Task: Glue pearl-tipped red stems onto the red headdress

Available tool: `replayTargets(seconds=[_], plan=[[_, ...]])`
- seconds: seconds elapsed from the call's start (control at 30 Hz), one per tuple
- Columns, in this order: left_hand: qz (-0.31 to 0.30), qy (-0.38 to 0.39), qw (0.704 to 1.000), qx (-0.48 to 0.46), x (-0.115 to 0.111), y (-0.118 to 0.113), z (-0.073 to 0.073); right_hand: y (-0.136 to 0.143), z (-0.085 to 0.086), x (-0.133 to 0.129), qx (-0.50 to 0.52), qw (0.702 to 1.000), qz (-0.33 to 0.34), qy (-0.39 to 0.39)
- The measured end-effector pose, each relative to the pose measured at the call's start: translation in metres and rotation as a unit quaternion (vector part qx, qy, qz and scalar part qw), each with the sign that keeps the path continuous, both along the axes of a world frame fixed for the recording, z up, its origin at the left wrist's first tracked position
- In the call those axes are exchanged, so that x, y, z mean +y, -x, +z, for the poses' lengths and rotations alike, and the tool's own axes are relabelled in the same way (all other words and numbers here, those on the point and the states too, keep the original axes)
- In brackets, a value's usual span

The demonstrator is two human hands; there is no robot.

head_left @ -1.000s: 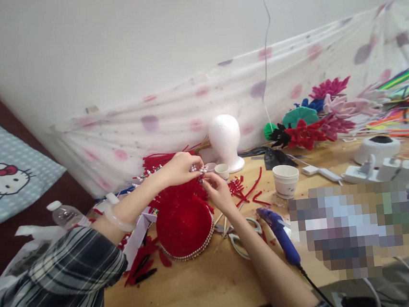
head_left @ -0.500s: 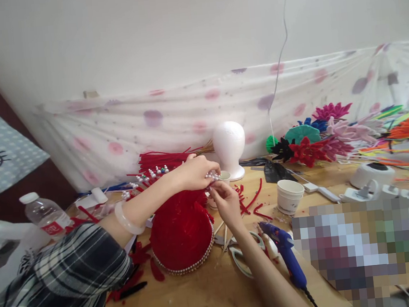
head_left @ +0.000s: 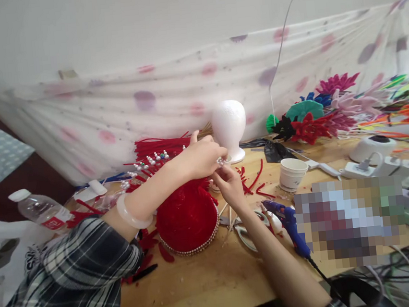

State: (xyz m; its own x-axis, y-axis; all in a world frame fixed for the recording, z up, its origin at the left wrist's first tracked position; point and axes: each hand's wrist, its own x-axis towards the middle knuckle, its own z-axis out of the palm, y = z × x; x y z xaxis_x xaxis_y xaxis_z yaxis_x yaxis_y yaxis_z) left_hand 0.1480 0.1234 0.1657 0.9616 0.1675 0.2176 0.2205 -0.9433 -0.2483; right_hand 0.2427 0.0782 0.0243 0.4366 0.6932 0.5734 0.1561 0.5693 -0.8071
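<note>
A red velvety headdress [head_left: 187, 218] edged with a string of small pearls rests on the wooden table. Pearl-tipped stems [head_left: 151, 162] rise along its far left side. My left hand [head_left: 207, 157] reaches over its top, fingers closed at a small cluster of pearl beads [head_left: 221, 161]. Just below, my right hand [head_left: 231, 185] meets it at the headdress's right edge, thumb and fingers pinched together. What lies between the right fingertips is too small and hidden to name. My left forearm covers part of the headdress.
A white foam head [head_left: 230, 129] stands behind the hands. Right of them are a paper cup [head_left: 292, 174], a blue glue gun [head_left: 289, 227], scissors [head_left: 247, 238] and fuzzy flowers [head_left: 310, 126]. A plastic bottle [head_left: 41, 210] leans at left. Red stems [head_left: 162, 148] lie at the back.
The view has shifted, showing more of the table's front edge. Both hands stay together at the pearl beads, with small shifts of the fingers. The headdress still sits beneath them.
</note>
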Motion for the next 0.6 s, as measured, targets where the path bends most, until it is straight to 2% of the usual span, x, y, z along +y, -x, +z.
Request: replayTargets(seconds=[0.07,0.13,0.2,0.23,0.33,0.43,0.5,0.6], plan=[[-0.003,-0.058,0.996,-0.069,-0.013,0.015,-0.003,0.003,0.002,0.001,0.004,1.0,0.002,-0.005],[0.001,-0.075,0.984,-0.164,-0.029,0.036,-0.012,0.004,0.003,0.001,0.006,1.0,0.007,-0.005],[0.031,-0.069,0.966,-0.248,-0.043,0.06,-0.029,0.005,0.003,0.001,0.009,1.0,0.011,-0.002],[0.048,-0.068,0.963,-0.256,-0.048,0.07,-0.04,0.005,0.002,0.001,0.01,1.0,0.011,0.0],[0.102,-0.087,0.974,-0.182,-0.054,0.093,-0.075,0.004,-0.001,0.001,0.018,1.0,0.003,0.003],[0.141,-0.138,0.977,-0.084,-0.051,0.098,-0.101,0.004,-0.003,0.001,0.023,1.0,-0.006,0.002],[0.155,-0.162,0.973,-0.046,-0.048,0.097,-0.108,0.005,-0.004,0.0,0.024,1.0,-0.008,0.001],[0.162,-0.167,0.972,-0.012,-0.045,0.094,-0.109,0.007,-0.004,-0.001,0.026,1.0,-0.007,-0.002]])
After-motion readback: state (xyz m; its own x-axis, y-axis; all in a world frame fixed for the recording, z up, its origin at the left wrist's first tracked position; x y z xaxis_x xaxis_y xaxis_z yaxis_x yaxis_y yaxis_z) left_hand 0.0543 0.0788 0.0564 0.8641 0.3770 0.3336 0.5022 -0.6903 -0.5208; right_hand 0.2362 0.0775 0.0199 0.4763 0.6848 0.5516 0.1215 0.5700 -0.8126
